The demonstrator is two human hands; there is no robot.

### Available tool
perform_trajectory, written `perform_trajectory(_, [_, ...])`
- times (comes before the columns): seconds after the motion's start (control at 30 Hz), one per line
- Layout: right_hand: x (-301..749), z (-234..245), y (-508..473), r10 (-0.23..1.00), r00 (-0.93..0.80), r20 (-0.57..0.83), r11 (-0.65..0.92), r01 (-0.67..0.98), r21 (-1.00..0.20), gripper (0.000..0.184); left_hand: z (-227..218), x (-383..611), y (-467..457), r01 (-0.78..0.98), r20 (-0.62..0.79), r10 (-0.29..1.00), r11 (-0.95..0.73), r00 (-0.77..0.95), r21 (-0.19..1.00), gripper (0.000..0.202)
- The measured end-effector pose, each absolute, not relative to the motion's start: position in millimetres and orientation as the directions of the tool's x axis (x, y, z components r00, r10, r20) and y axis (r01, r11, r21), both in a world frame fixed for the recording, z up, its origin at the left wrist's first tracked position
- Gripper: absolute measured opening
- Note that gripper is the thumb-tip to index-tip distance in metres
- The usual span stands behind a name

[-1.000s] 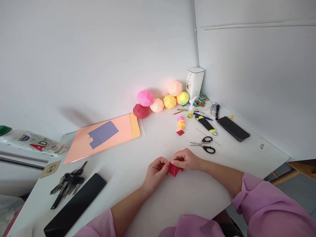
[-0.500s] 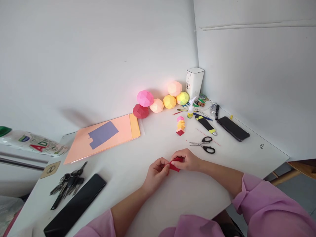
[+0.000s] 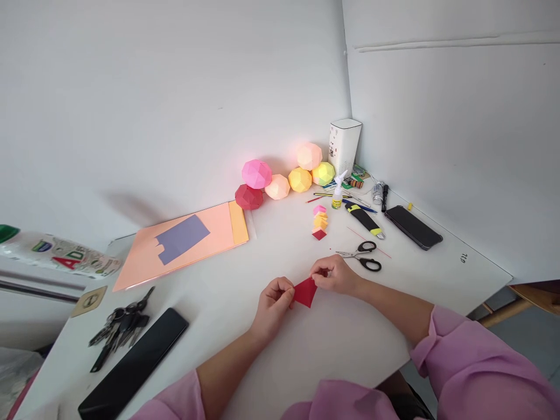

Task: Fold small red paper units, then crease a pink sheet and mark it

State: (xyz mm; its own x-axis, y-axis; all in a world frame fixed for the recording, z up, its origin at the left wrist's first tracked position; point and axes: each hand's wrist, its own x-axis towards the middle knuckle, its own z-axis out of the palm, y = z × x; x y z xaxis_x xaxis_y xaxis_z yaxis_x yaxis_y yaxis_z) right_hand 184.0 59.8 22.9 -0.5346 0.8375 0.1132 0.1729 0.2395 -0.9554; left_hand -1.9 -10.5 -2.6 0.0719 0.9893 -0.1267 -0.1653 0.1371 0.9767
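Red angular piece of folded paper (image 3: 305,293), held up between both hands in front of the person, over the near part of the white tabletop (image 3: 350,332); hard to tell whether touching that surface. Pinched at its left corner between thumb and fingers of the left hand (image 3: 275,300), with that corner covered by the fingertips. Pinched at its upper right corner by the right hand (image 3: 333,274), with the fingers mostly curled out of sight. Underside of the fold hidden.

Beyond, a short row of small pink, yellow-orange and red folded-paper pieces (image 3: 320,221), overlapping too closely to count. Just past the right hand, metal scissors with black looped handles (image 3: 371,265), blades slightly parted. Farther back, faceted paper balls in pink, red, peach and yellow (image 3: 256,174), partly covering one another. Near the corner, a small glue bottle with a white nozzle (image 3: 336,198), with clutter behind it too small to make out. At left, a white plastic bottle with a green cap (image 3: 56,251), cut off by the frame edge. Long black case (image 3: 131,361), clipped at the bottom edge, like both lilac sleeves (image 3: 476,361).
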Motion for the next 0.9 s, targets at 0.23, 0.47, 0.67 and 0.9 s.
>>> perform_trajectory(0.23, [183, 23, 56, 0.791, -0.611, 0.033, 0.137, 0.124, -0.983, 0.015, 1, 1, -10, -0.210, -0.193, 0.978, 0.205, 0.079, 0.956, 0.028])
perform_trajectory(0.47, [180, 20, 52, 0.793, -0.596, 0.124, 0.206, 0.072, -0.976, 0.023, 7, 5, -10, -0.230, -0.198, 0.980, 0.198, 0.022, 0.953, 0.034])
perform_trajectory(0.67, [181, 15, 53, 0.788, -0.606, 0.107, 0.150, 0.020, -0.989, 0.027, 1, 4, -10, -0.230, -0.204, 0.979, 0.202, 0.017, 0.952, 0.035])
perform_trajectory(0.9, [179, 17, 54, 0.805, -0.585, 0.099, 0.071, -0.072, -0.995, 0.023, -2, 1, -10, -0.263, -0.218, 0.974, 0.226, 0.059, 0.938, 0.038])
